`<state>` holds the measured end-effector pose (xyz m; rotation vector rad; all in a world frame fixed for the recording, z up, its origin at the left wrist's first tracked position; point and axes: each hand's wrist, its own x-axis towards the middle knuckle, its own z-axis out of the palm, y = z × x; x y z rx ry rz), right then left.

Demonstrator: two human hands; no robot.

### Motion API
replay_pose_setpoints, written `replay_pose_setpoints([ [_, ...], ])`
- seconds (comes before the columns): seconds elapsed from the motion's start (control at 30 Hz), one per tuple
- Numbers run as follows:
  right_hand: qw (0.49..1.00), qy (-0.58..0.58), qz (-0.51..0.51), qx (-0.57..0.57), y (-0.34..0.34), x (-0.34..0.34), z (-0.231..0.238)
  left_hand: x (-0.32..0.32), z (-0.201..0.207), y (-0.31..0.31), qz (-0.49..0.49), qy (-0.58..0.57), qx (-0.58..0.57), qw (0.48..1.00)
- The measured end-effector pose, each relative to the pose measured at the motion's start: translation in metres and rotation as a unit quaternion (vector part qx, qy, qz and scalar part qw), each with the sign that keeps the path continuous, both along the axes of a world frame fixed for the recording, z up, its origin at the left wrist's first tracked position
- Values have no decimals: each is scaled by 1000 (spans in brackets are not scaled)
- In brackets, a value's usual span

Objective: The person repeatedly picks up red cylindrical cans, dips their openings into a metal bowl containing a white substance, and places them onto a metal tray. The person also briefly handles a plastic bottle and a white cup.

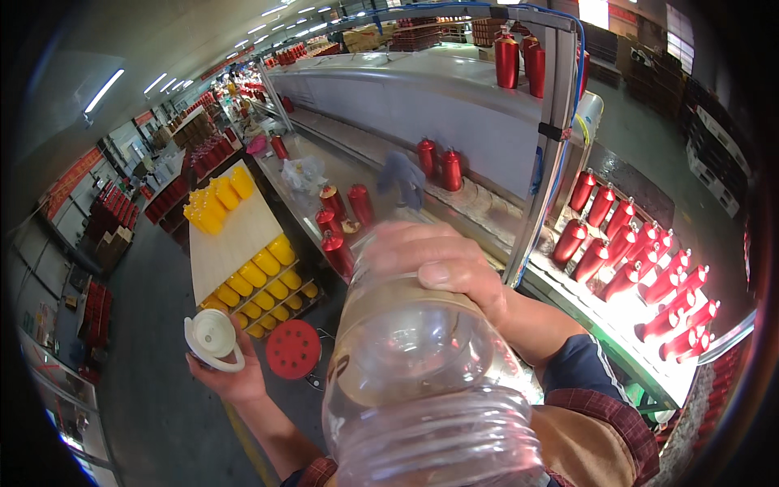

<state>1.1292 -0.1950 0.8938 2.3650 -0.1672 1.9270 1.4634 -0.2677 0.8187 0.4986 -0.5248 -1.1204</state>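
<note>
A large clear plastic jug (406,357) fills the lower middle of the view, tilted with its wide threaded mouth toward me. My right hand (438,264) is wrapped round its far end, the fingers slightly blurred. Through the clear wall I cannot make out how much liquid it holds. Off to the left, my left hand (231,375) holds a white screw lid (213,334) with a loop handle, its hollow inside facing up. Beyond the jug several red bottles (360,204) stand on the metal bench (304,150).
A red round stool (293,349) stands between my left arm and the jug. Yellow bottles (272,260) fill a rack beside a pale board (219,256). At right, rows of red bottles (625,243) stand on a brightly lit table. A metal post (548,162) rises beside the line; a grey-blue glove (402,177) hangs there.
</note>
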Motion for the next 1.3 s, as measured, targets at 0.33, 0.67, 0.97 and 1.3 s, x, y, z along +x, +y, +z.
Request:
replay_pose_setpoints([
  [0.33,996,-40,-31,-79,8,13,24,32,-20,1,-200,54,-77,975],
  [0.67,980,-99,-75,-158,1,20,40,25,-30,-9,-234,102,-81,963],
  [0.97,973,-79,-91,-197,1,18,57,26,-40,-12,-297,64,-119,945],
  [1.3,964,-109,-61,-236,-9,24,69,25,-52,-21,-254,68,-88,961],
])
